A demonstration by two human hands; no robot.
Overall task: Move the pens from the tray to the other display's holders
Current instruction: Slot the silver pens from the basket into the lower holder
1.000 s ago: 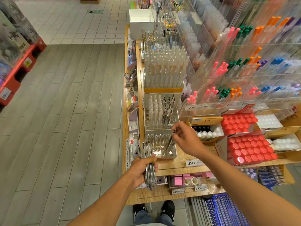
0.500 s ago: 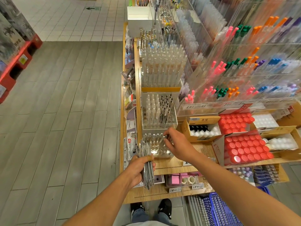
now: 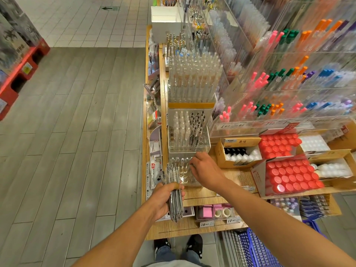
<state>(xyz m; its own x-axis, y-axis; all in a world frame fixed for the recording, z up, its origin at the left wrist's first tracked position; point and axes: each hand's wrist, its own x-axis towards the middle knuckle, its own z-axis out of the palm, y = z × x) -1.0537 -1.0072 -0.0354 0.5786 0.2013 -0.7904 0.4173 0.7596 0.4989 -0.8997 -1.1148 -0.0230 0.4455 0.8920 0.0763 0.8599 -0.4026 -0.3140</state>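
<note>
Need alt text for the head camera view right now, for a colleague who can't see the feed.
A person's left hand grips a bundle of clear pens while the right hand reaches, fingers curled, into the nearest clear acrylic pen holder on a wooden shop shelf. Behind it stand fuller pen holders; boxes of red-capped bottles sit to the right.

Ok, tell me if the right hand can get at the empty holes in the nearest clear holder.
Probably yes: the right hand hangs just over the nearest clear holder, nothing between them. The pen bundle in the left hand sits off to its side.
</note>
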